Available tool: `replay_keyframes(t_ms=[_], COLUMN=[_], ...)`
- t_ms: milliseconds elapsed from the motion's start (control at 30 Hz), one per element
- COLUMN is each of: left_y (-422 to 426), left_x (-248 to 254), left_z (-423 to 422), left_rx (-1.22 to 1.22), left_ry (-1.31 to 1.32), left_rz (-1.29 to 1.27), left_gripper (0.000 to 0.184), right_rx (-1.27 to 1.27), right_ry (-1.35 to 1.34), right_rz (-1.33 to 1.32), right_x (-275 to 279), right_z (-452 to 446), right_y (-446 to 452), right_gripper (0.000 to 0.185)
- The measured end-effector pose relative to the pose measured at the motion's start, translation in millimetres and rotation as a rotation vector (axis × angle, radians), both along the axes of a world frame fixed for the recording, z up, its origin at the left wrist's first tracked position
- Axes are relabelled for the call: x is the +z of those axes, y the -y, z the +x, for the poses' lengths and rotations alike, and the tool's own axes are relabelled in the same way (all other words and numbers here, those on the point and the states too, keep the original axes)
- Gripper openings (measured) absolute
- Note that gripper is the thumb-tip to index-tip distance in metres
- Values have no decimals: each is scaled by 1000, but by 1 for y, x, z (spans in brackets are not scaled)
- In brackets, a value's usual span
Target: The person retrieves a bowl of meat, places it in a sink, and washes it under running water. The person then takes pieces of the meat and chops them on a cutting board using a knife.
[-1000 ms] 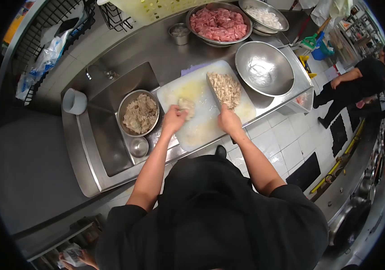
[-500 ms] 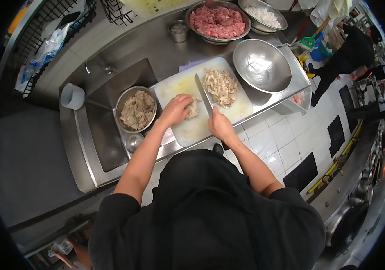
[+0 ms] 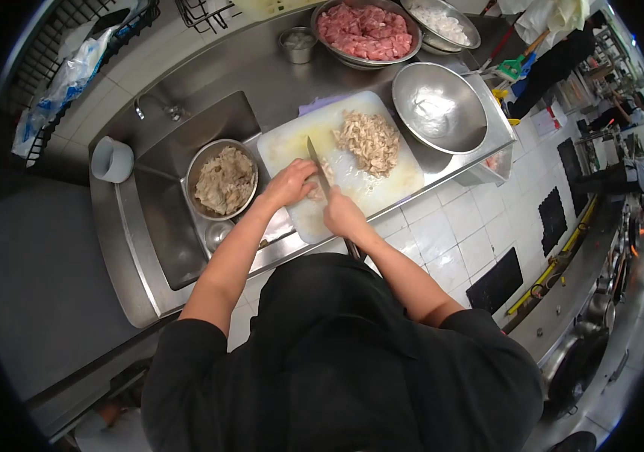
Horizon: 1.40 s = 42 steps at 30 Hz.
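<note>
My right hand [image 3: 344, 214] is closed round the handle of a kitchen knife [image 3: 317, 164]. Its blade points away from me, close beside the fingertips of my left hand [image 3: 290, 183]. Those fingers are curled down on a pale piece of meat [image 3: 314, 193], mostly hidden by hand and blade. Both hands are over a white cutting board [image 3: 405, 169]. Chopped pale meat [image 3: 368, 143] lies heaped on the board's right part. Left of the board, a steel bowl [image 3: 192, 197] holds more pale meat [image 3: 224, 181] in larger lumps.
A bare steel bowl [image 3: 440, 109] stands right of the board. Behind are a bowl of raw red meat [image 3: 367, 30], a bowl with white pieces [image 3: 439, 25] and a small metal cup [image 3: 297, 45]. The sink [image 3: 164, 226] lies left; people stand far right.
The knife and my right hand have moved left, from beside the chopped heap to my left fingertips. My left hand stays on the meat. The view has shifted slightly.
</note>
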<state>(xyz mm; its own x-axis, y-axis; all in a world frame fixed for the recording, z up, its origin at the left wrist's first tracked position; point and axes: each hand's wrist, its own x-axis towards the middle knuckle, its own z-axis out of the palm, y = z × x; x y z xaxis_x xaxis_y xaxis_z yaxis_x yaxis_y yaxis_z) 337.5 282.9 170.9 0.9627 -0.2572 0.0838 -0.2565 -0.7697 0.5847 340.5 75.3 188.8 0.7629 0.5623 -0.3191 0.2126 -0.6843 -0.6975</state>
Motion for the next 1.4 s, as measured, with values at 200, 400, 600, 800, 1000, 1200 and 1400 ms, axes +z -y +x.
replay_keyframes(t_ms=[200,400,600,800,1000,1200,1400], left_y=[-16,-21,-8,6,55,61,14], left_x=[-14,33,26,3,-1,3,-4], left_z=[1,20,65,40,-33,-42,-16], left_rx=[44,-65,-436,-296,354,397,-109], left_ry=[-51,-102,-133,-101,-101,215,85], left_rz=[-63,126,431,255,343,329,51], left_gripper=[40,85,112,66,57,60,44], right_rx=[-55,-110,-206,-120,41,125,69], right_ry=[54,133,137,158,162,156,172], right_rz=[69,127,52,-84,-186,-191,-199], right_x=[-8,25,13,10,18,23,24], right_z=[40,36,32,24,28,31,37], right_y=[-14,52,81,90,74,54,40], right_gripper=[31,30,27,26,23,22,22])
